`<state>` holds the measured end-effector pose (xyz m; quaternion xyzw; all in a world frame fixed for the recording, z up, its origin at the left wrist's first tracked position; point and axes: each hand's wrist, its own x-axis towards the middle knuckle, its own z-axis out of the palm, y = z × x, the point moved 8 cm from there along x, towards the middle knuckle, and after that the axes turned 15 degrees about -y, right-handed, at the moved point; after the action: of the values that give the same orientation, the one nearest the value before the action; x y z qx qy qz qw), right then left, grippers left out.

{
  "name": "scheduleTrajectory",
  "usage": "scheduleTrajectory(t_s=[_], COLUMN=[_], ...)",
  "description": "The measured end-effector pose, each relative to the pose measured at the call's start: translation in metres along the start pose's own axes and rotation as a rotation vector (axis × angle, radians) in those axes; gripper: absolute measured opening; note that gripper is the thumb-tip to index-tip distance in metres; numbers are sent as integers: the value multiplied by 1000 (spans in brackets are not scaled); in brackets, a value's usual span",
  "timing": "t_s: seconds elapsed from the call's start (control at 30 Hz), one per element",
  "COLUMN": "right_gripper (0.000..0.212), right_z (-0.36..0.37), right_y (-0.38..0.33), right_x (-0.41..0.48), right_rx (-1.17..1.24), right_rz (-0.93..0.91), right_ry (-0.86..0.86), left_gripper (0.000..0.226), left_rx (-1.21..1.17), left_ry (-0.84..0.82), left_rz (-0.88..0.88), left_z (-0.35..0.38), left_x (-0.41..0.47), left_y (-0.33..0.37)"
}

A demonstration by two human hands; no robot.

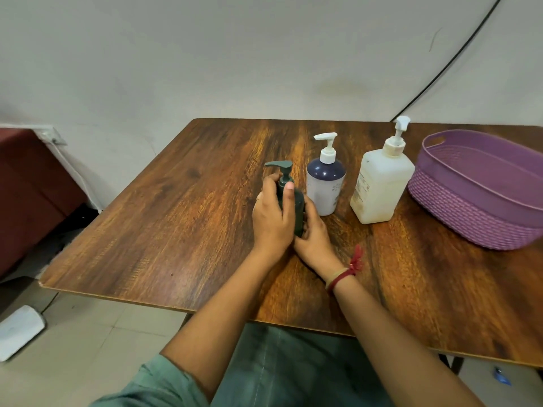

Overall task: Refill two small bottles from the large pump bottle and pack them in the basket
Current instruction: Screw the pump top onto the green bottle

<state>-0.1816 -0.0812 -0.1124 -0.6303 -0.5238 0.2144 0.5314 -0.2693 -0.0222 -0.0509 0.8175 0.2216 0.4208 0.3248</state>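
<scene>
A small dark green pump bottle (298,205) stands upright near the middle of the wooden table (176,218). My left hand (273,215) grips its upper body, thumb up by the neck. My right hand (313,233) holds its lower part from the right. To its right stands a small white bottle with a dark blue shoulder and a white pump (325,183). Further right is the large translucent white pump bottle (380,186). A purple woven-look basket (470,218) sits at the right edge and holds nothing that I can see.
The table's front edge runs close to my lap. A dark red piece of furniture (26,183) stands at the left by the wall. A black cable (446,66) runs down the wall behind the table. A white object (17,330) lies on the tiled floor.
</scene>
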Motion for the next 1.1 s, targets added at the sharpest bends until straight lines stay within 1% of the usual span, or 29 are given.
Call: scheduleTrajectory(t_s=[0.1, 0.17, 0.23, 0.37, 0.53, 0.7, 0.8, 0.9, 1.1], right_gripper=[72, 71, 71, 70, 70, 73, 73, 74, 79], right_z=[2, 2, 0, 1, 1, 1, 2, 2, 2], right_y=[2, 2, 0, 1, 1, 4, 7, 7, 7], right_x=[0, 1, 0, 0, 0, 0, 1, 0, -2], right_rx=[-7, -8, -9, -8, -20, -33, -27, -20, -77], right_rz=[14, 9, 7, 16, 21, 38, 51, 66, 75], right_ry=[-16, -16, -10, -15, -9, -16, -12, -16, -19], left_gripper=[48, 48, 41, 32, 42, 45, 31, 24, 35], left_rx=[-102, -112, -99, -64, -22, -170, -199, -189, -123], left_ry=[16, 40, 54, 31, -12, 26, 31, 30, -37], left_rz=[-56, -96, -108, -36, 11, -117, -151, -110, -26], left_z=[-4, -4, -2, -1, 1, -3, -2, -2, -3], left_x=[4, 6, 5, 2, 2, 5, 6, 5, 8], left_y=[-1, -3, -5, -3, -1, -9, -12, -10, -10])
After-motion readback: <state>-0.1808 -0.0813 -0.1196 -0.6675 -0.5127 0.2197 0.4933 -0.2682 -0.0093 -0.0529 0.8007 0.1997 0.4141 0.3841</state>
